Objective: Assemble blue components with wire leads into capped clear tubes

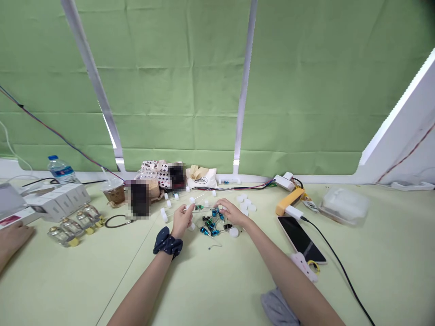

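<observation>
My left hand (pixel 183 220), with a dark polka-dot scrunchie (pixel 167 243) at the wrist, is closed with thumb and index finger pinched. At its fingertips is a small green piece (pixel 199 207) with a thin stem. My right hand (pixel 233 212) arches over the right side of a small pile, its fingers bent and apart from the thumb, near a blue piece (pixel 215 212). The pile holds several shiny blue, green and black parts (pixel 210 223) with thin stems. A white round cap (pixel 234 232) lies beside it. A thin bent piece (pixel 215 246) lies in front.
White caps (pixel 244 206) lie behind my right hand, with clear capped tubes (pixel 164 215) at left. Glass bottles (pixel 70 230), a drink cup (pixel 113 192) and another person's hand (pixel 15 235) are left. A phone (pixel 302 239), black cable (pixel 340 262) and plastic box (pixel 344 206) stand right.
</observation>
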Demonstrator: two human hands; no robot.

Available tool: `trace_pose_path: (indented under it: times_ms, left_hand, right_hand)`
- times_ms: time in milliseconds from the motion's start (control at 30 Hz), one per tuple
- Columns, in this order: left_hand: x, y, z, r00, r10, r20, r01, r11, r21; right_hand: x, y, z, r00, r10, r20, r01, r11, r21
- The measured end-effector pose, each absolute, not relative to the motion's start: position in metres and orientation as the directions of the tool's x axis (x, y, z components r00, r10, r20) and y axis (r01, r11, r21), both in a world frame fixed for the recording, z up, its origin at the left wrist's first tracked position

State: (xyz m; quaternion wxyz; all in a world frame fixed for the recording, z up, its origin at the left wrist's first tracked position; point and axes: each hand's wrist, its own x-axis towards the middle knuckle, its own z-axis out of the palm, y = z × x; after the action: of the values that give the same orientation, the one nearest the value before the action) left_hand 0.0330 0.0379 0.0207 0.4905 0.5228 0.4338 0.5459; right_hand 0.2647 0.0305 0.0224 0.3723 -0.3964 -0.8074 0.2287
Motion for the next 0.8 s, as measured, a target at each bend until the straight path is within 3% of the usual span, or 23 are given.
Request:
trace_pose_path:
  times_ms: [200,467,800]
  left_hand:
    - [0.040,0.031,0.021,0.017,0.976,0.215,-0.066,-0.214,0.975]
    - [0.033,0.032,0.029,-0.178,0.933,0.313,-0.023,-0.321,0.947]
    - [0.022,0.039,0.027,-0.289,0.890,0.351,-0.025,-0.374,0.927]
  right_hand:
    - [0.266,0.036,0.015,-0.413,0.838,0.356,0.528,0.539,-0.656]
    - [0.273,0.035,0.011,-0.319,0.895,0.310,0.796,0.431,-0.425]
    - [0.289,0.042,0.006,-0.319,0.920,0.230,0.805,0.391,-0.447]
